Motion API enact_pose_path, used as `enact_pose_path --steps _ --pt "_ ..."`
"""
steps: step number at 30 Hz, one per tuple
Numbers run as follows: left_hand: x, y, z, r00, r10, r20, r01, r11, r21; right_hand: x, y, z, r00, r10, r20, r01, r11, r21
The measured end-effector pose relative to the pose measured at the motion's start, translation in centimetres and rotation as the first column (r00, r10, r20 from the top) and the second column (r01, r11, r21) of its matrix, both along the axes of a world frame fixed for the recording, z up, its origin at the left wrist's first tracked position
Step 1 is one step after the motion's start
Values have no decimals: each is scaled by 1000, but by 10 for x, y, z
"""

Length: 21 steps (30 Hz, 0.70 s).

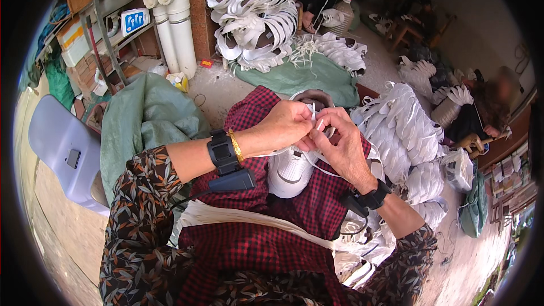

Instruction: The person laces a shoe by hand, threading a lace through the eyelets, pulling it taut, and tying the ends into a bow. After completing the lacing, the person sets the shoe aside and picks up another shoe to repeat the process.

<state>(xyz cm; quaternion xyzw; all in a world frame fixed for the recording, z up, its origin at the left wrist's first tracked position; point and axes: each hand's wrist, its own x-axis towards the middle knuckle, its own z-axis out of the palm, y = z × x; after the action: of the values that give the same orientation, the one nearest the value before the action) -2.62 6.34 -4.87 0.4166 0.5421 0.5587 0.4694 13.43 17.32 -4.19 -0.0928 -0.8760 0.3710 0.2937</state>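
Left hand [286, 128] and right hand [343, 143] meet above the white shoe [289, 174], each with thumb and fingertips pinched, apparently on the white lace [313, 111]. Shoe position: directly below the hands on the lap, over the red-and-black checked apron [226, 252], toe toward the wearer, collar beyond the fingers. The step in hand appears to be lacing. Recommended practice: grip the lace close to its tip so that it does not buckle; steady the shoe upper with the spare fingers; keep the strand flat and draw it through evenly to avoid twists. Hold the black wrist module [232, 180], below the left hand, clear of loose lace, since snagging is a risk. Limits of view: the fingers cover the eyelets and most of the tongue; the exact contact on the lace, and which strand each hand grips, cannot be confirmed. Beyond the right hand, the background is too dim for detail.
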Motion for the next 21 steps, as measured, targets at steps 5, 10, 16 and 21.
enact_pose_path --steps 5,10,16,21 --pt "-9 -18 8 985 26 -172 -26 1000 3 -3 9 3 999 43 -9 -42 996 73" --pt "-81 -50 -14 888 416 -194 -387 906 174 2 14 -2 996 50 -70 -45 996 71" --pt "-240 -114 -45 538 797 -274 -792 589 160 13 29 12 996 -77 -52 75 997 -34" --pt "-253 -116 -48 500 801 -330 -803 571 170 59 137 40 849 -469 -244 497 865 68"
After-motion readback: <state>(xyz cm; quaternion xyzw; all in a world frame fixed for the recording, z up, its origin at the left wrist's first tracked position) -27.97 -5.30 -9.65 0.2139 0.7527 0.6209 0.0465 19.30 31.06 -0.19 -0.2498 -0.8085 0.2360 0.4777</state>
